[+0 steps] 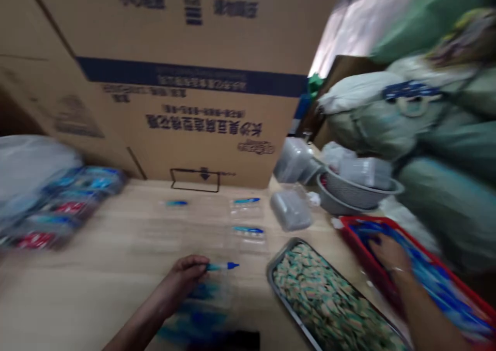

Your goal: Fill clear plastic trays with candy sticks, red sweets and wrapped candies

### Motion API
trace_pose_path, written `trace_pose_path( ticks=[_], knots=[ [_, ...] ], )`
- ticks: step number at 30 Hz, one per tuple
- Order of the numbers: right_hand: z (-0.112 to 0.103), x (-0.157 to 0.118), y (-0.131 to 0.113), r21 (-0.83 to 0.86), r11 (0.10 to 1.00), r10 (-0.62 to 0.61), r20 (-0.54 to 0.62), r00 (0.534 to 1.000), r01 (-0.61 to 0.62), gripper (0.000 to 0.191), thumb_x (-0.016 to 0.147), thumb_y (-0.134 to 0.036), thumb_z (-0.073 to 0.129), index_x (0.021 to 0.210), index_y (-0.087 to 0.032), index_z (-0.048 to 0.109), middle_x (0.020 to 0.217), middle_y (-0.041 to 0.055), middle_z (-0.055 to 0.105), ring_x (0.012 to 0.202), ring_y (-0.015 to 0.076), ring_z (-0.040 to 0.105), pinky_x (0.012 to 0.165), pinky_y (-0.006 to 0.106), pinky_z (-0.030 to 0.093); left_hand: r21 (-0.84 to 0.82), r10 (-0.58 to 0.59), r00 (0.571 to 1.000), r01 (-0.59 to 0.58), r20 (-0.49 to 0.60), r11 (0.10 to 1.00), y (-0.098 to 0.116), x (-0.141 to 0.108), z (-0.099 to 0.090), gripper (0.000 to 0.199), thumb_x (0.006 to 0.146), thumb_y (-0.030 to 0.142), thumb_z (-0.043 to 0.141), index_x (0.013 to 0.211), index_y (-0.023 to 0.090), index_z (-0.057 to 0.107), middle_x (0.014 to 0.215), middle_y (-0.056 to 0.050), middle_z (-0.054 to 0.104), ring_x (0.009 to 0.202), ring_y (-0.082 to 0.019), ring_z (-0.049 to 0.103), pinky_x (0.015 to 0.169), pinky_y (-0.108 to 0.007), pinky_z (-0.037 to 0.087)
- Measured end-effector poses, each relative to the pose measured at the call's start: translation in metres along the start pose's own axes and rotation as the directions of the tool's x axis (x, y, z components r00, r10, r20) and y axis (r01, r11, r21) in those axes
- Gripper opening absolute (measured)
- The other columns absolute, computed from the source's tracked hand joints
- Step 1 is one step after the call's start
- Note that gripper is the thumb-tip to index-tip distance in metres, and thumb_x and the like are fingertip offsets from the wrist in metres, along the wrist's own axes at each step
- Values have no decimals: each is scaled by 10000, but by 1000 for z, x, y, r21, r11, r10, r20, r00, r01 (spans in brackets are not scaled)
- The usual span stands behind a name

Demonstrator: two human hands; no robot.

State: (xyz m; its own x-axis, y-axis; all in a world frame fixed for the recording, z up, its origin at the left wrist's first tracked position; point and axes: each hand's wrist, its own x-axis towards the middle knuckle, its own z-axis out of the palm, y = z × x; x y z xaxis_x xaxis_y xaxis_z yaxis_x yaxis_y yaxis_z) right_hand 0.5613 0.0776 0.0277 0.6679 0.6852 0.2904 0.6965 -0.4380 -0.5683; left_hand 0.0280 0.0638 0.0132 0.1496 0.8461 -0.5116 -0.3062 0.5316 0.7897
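Note:
My left hand [189, 271] is closed in a pinch on a slim light-blue pen-like piece with a dark blue tip [232, 265]. Below it, a blurred heap of blue pieces [199, 320] lies on the table. Transparent plastic boxes [248, 245] stand in rows beyond the hand, some with a blue pen-like piece [248, 230] inside. My right hand [387, 253] reaches into a red tray [382, 220] of blue pieces [437, 273], fingers curled down among them; what they grip is not visible. Between the hands sits a metal tray [273, 278] of small green and beige pieces [321, 289].
A large cardboard box [194, 149] forms the back wall. Filled boxes [73, 206] are stacked at the left beside a plastic bag [34, 159]. Grey baskets [360, 198] and spare plastic containers [290, 209] stand at the back right, with big sacks [445, 206] beyond.

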Motion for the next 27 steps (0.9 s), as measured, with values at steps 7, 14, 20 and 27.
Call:
trace_pose_path(
  ticks=[7, 14, 20, 27],
  knots=[
    [22, -112, -83, 558, 830, -195, 318, 928, -17, 294, 664, -499, 618, 709, -211, 575, 638, 34, 590, 559, 164, 548, 541, 310, 434, -51, -27, 997, 31, 66, 998, -2, -3, 3, 399, 405, 345, 895, 707, 164, 707, 605, 26, 670, 571, -103, 640, 600, -188, 476],
    [67, -241, -185, 714, 697, -622, 559, 549, 63, 240, 811, -421, 589, 774, -188, 635, 623, -22, 555, 567, 107, 503, 520, 213, 388, 178, 75, 988, -98, 135, 979, -7, -11, 13, 402, 510, 452, 833, 766, 169, 706, 636, 7, 699, 621, -132, 658, 608, -207, 469],
    [75, -261, -195, 657, 616, -781, 442, 440, 434, 257, 919, -390, 444, 854, -198, 603, 763, 28, 648, 694, 143, 601, 613, 230, 424, 237, 109, 976, -153, 191, 959, -9, -21, 13, 413, 615, 526, 743, 778, 155, 667, 559, 1, 674, 548, -123, 623, 575, -215, 467],
    [88, -292, -225, 543, 668, -744, 498, 445, 509, 197, 945, -301, 323, 910, -203, 489, 667, 0, 650, 566, 151, 617, 526, 231, 363, 242, 187, 958, -238, 215, 941, -11, -22, 10, 423, 694, 567, 653, 790, 157, 603, 546, 24, 618, 477, -129, 600, 517, -232, 467]
  ],
)
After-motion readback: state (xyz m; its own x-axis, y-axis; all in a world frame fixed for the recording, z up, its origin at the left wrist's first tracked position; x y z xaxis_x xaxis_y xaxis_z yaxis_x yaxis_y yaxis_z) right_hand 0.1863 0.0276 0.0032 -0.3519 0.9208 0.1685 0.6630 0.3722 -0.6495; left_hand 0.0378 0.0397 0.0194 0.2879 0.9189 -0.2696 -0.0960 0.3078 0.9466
